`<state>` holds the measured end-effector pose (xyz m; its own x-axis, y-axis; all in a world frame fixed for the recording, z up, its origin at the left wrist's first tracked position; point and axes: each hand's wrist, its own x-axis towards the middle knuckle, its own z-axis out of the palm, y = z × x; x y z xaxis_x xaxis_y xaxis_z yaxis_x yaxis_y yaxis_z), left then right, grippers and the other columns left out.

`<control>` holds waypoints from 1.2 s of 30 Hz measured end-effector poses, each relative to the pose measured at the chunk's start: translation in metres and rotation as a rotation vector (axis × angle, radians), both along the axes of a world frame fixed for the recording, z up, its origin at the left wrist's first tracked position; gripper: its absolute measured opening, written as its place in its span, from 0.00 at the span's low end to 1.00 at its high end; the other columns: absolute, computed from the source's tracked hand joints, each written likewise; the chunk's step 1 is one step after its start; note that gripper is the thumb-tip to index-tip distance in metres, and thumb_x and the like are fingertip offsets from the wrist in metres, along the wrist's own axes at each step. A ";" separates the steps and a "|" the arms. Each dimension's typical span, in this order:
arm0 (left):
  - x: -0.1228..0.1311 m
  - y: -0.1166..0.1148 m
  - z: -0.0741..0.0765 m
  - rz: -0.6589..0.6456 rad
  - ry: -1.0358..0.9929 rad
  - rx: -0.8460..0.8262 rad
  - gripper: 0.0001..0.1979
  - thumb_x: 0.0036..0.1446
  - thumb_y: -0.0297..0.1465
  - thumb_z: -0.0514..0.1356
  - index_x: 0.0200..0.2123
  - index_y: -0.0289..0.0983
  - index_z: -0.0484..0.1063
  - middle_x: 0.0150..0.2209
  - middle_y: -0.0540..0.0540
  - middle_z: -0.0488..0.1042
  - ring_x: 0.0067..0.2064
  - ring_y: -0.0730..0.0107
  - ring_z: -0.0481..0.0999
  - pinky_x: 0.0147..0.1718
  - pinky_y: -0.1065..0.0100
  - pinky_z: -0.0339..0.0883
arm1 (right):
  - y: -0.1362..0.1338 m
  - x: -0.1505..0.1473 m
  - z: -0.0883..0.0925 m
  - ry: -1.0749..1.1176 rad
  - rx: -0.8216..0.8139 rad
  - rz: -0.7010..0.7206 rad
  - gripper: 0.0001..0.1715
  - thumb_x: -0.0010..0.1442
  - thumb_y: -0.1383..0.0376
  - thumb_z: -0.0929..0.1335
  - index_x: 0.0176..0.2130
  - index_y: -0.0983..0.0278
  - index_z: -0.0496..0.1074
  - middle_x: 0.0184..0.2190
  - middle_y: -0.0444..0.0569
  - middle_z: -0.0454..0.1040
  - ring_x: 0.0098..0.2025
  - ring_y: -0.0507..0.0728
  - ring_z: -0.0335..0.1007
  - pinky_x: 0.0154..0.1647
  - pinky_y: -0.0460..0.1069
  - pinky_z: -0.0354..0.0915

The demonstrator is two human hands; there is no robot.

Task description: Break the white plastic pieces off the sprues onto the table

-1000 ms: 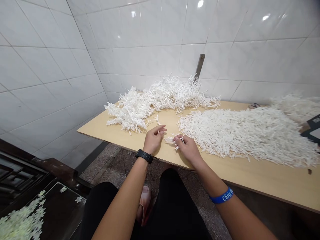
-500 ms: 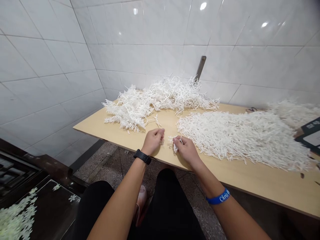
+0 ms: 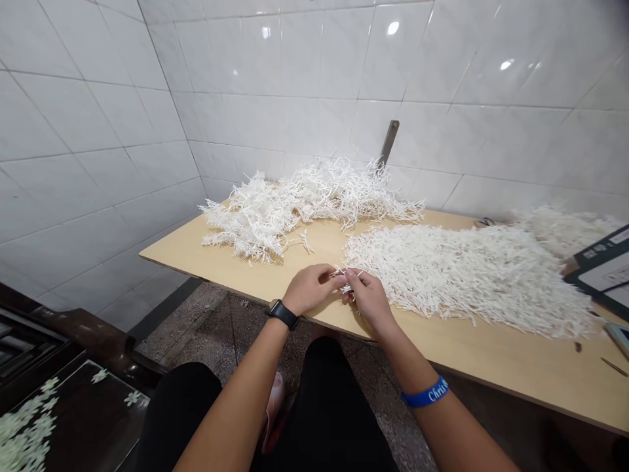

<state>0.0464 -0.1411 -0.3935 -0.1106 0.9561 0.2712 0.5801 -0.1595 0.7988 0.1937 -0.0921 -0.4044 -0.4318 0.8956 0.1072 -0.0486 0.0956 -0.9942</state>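
Note:
My left hand [image 3: 314, 287] and my right hand [image 3: 366, 296] meet over the front part of the table. Between their fingertips is a small white branched sprig [image 3: 346, 287], partly hidden by the fingers. Both hands are closed in a pinch on it. Just right of my right hand lies a broad, flat heap of short white pieces [image 3: 466, 272]. Behind my hands, a looser, tangled heap of white branched sprigs [image 3: 314, 193] is piled toward the wall. One loose sprig [image 3: 306, 241] lies apart in front of that heap.
The pale wooden table [image 3: 187, 252] stands against a tiled wall [image 3: 295, 124]. A grey metal bar [image 3: 388, 145] rises behind the heaps. At the right are a dark green box [image 3: 602, 269] and a thin stick [image 3: 614, 367]. White plastic flowers [image 3: 29, 419] lie on a dark surface at lower left.
My left hand has moved right to join my right hand, and its fingers now pinch the sprig held there. The view has shifted slightly.

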 end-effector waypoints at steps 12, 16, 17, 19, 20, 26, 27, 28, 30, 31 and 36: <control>-0.010 0.000 0.000 -0.143 -0.402 -0.020 0.21 0.58 0.42 0.54 0.19 0.36 0.60 0.19 0.53 0.60 0.23 0.76 0.59 0.27 0.71 0.57 | -0.005 0.008 0.011 -0.162 0.195 -0.204 0.22 0.60 0.51 0.63 0.22 0.62 0.63 0.16 0.40 0.59 0.20 0.51 0.55 0.23 0.47 0.53; -0.014 0.006 -0.004 0.092 -0.633 0.082 0.21 0.58 0.45 0.54 0.20 0.37 0.60 0.21 0.52 0.63 0.24 0.76 0.62 0.29 0.71 0.62 | -0.004 0.023 0.008 -0.009 0.127 -0.378 0.21 0.60 0.49 0.64 0.25 0.61 0.64 0.18 0.40 0.58 0.19 0.50 0.51 0.19 0.47 0.50; -0.014 0.007 -0.005 0.091 -0.603 0.077 0.20 0.58 0.44 0.55 0.21 0.36 0.63 0.22 0.50 0.65 0.25 0.75 0.65 0.30 0.70 0.63 | -0.004 0.025 0.007 -0.026 0.139 -0.355 0.21 0.59 0.49 0.64 0.26 0.62 0.65 0.19 0.40 0.59 0.19 0.50 0.52 0.19 0.46 0.51; -0.014 0.007 -0.006 0.053 -0.491 0.032 0.18 0.57 0.42 0.56 0.24 0.35 0.69 0.26 0.46 0.72 0.29 0.72 0.70 0.33 0.69 0.66 | -0.005 0.026 0.006 -0.071 0.144 -0.288 0.21 0.59 0.48 0.65 0.28 0.62 0.68 0.21 0.42 0.63 0.21 0.50 0.57 0.21 0.46 0.55; -0.013 0.007 -0.008 0.051 -0.438 0.017 0.16 0.57 0.41 0.56 0.26 0.35 0.72 0.29 0.45 0.75 0.32 0.69 0.73 0.34 0.68 0.67 | -0.005 0.025 0.005 -0.079 0.121 -0.267 0.21 0.58 0.48 0.65 0.28 0.63 0.69 0.22 0.43 0.65 0.22 0.51 0.59 0.22 0.46 0.56; -0.005 0.007 -0.014 0.128 -0.226 0.065 0.13 0.57 0.32 0.56 0.41 0.38 0.79 0.46 0.42 0.79 0.48 0.61 0.75 0.50 0.63 0.66 | -0.003 0.019 0.008 -0.047 0.003 -0.207 0.23 0.55 0.46 0.67 0.28 0.64 0.70 0.22 0.43 0.65 0.20 0.49 0.57 0.19 0.45 0.53; -0.005 0.006 -0.013 0.116 -0.215 0.063 0.13 0.58 0.33 0.56 0.41 0.38 0.79 0.46 0.42 0.78 0.49 0.61 0.75 0.51 0.63 0.65 | -0.003 0.019 0.009 -0.051 0.006 -0.194 0.23 0.55 0.46 0.68 0.27 0.64 0.70 0.22 0.42 0.64 0.20 0.49 0.57 0.19 0.45 0.53; -0.004 0.005 -0.012 0.096 -0.225 0.057 0.14 0.59 0.34 0.56 0.43 0.38 0.78 0.47 0.42 0.78 0.49 0.61 0.75 0.50 0.63 0.65 | -0.004 0.020 0.009 -0.056 0.006 -0.182 0.23 0.55 0.46 0.68 0.27 0.64 0.70 0.21 0.42 0.64 0.19 0.49 0.57 0.19 0.45 0.53; -0.005 0.003 -0.008 0.030 -0.282 0.045 0.18 0.61 0.37 0.54 0.50 0.37 0.75 0.48 0.41 0.77 0.49 0.62 0.75 0.48 0.64 0.66 | -0.004 0.020 0.010 -0.062 0.002 -0.155 0.23 0.56 0.47 0.67 0.28 0.64 0.70 0.21 0.42 0.64 0.20 0.48 0.57 0.19 0.44 0.53; -0.005 0.002 -0.005 -0.005 -0.306 0.039 0.20 0.62 0.38 0.53 0.53 0.37 0.72 0.49 0.41 0.77 0.49 0.63 0.75 0.48 0.65 0.66 | -0.005 0.019 0.010 -0.057 0.004 -0.129 0.23 0.56 0.47 0.67 0.29 0.64 0.70 0.21 0.42 0.64 0.20 0.48 0.57 0.19 0.44 0.53; -0.004 -0.001 0.001 -0.173 -0.249 -0.008 0.19 0.59 0.44 0.55 0.37 0.35 0.78 0.38 0.45 0.79 0.41 0.64 0.76 0.41 0.69 0.66 | -0.005 0.016 0.009 -0.055 0.095 0.049 0.21 0.61 0.49 0.64 0.30 0.64 0.71 0.26 0.44 0.66 0.23 0.49 0.59 0.24 0.45 0.57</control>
<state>0.0422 -0.1425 -0.3928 -0.0083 0.9686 0.2483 0.3313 -0.2317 0.9146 0.2100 -0.0974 -0.3950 -0.4822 0.8604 0.1652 -0.0009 0.1880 -0.9822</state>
